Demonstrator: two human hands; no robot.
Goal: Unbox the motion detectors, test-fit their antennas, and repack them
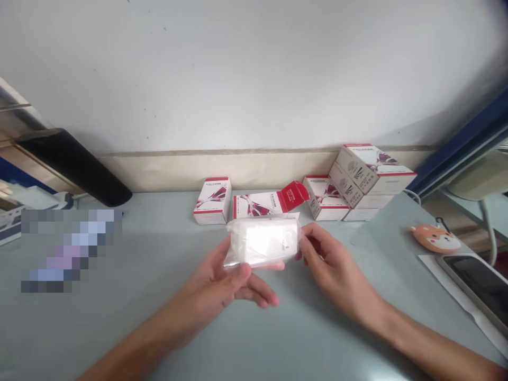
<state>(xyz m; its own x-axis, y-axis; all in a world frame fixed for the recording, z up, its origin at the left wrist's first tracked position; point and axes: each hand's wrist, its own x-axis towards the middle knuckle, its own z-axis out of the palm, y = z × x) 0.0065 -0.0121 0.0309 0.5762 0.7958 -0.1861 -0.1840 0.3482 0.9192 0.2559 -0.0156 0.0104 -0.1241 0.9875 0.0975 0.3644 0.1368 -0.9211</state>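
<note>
A white box-shaped item in a clear plastic bag (pixel 264 241) is held up over the table between my two hands. My left hand (pixel 226 286) supports it from below and the left, thumb at its lower edge. My right hand (pixel 327 259) pinches the bag's right end between thumb and fingers. Just behind lies a white and red carton (pixel 256 205), its red end flap (pixel 294 196) folded open toward the right. What the plastic wraps exactly, I cannot make out.
A closed carton (pixel 213 201) stands left of the open one. More cartons (pixel 375 169) are stacked at the back right. An orange animal-faced object (pixel 435 238) and a phone (pixel 478 280) lie at right. A black cylinder (pixel 75 166) leans at left, near a blurred-out item (pixel 71 251).
</note>
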